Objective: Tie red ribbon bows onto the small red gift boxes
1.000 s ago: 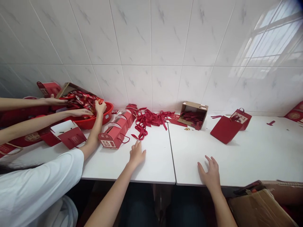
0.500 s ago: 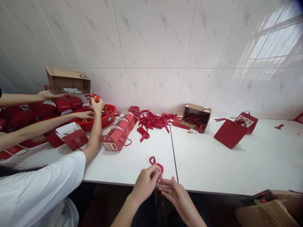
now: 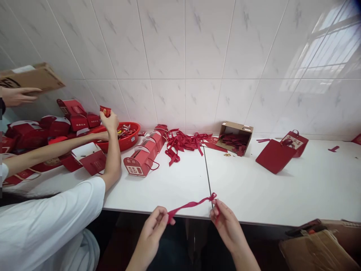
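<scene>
A dark red ribbon (image 3: pixel 191 204) stretches between my two hands, just over the table's front edge. My left hand (image 3: pixel 154 229) pinches one end between thumb and fingers. At the other end, my right hand (image 3: pixel 225 222) pinches the ribbon beside a small looped knot. A short tail hangs by the right fingers. Farther back on the table lies a tangled pile of red ribbons (image 3: pixel 186 143). A row of red gift boxes (image 3: pixel 141 160) with cord handles stands to the left of that pile.
A co-worker's hand (image 3: pixel 109 122) lifts a red packet (image 3: pixel 105 111) beside a red basin (image 3: pixel 132 139) of sweets. Another person's hand (image 3: pixel 19 97) holds a cardboard box (image 3: pixel 36 77). An open carton (image 3: pixel 237 137) and red bags (image 3: pixel 275 156) stand right. A brown carton (image 3: pixel 318 250) sits front right.
My hands have moved apart, drawing the ribbon out between them; my right hand now pinches it. The cardboard box at the far left has been lifted and moved left.
</scene>
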Motion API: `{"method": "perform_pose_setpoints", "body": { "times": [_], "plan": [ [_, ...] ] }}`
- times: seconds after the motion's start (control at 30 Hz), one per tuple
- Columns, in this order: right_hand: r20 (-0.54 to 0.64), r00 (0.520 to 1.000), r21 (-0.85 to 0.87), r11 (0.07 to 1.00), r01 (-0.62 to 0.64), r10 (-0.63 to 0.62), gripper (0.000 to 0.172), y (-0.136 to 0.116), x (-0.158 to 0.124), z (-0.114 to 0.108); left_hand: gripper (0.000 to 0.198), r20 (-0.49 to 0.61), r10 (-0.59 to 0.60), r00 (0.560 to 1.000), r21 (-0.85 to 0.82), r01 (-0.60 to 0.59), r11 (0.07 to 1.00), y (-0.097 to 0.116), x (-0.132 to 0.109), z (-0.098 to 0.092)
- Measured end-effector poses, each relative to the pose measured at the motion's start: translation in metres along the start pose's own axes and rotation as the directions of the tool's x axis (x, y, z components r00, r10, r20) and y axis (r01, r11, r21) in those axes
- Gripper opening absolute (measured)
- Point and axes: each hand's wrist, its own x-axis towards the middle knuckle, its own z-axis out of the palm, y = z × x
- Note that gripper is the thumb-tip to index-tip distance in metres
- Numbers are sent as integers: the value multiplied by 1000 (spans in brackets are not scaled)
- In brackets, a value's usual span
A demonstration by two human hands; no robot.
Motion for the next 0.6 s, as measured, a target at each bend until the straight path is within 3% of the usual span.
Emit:
{"method": "perform_pose_setpoints", "body": {
  "times": [0.1,0.2,0.3,0.43,0.53,0.6],
  "plan": [
    [28,999,-22,999,40,-39,25,-22,0,-26,23,-60,-137,989,-389,103,916,5,2,-18],
    [11,995,-28,994,104,-104,37,-43,-4,-54,28,-144,-257,956,-593,124,795,6,3,-35],
    [-56,985,-44,986,162,-164,41,-56,-9,-71,35,-131,-329,935,-626,180,759,5,2,-45],
    [-66,969,70,968,242,-238,44,-64,-16,-66,35,-54,-335,941,-646,223,730,5,0,-48],
    [-153,896,223,869,442,-417,39,-74,-28,-54,33,-34,-336,941,-690,222,689,3,4,-52],
    [-244,817,173,805,567,-523,40,-84,-43,-54,32,-20,-345,938,-708,230,667,-1,12,-57]
  ]
}}
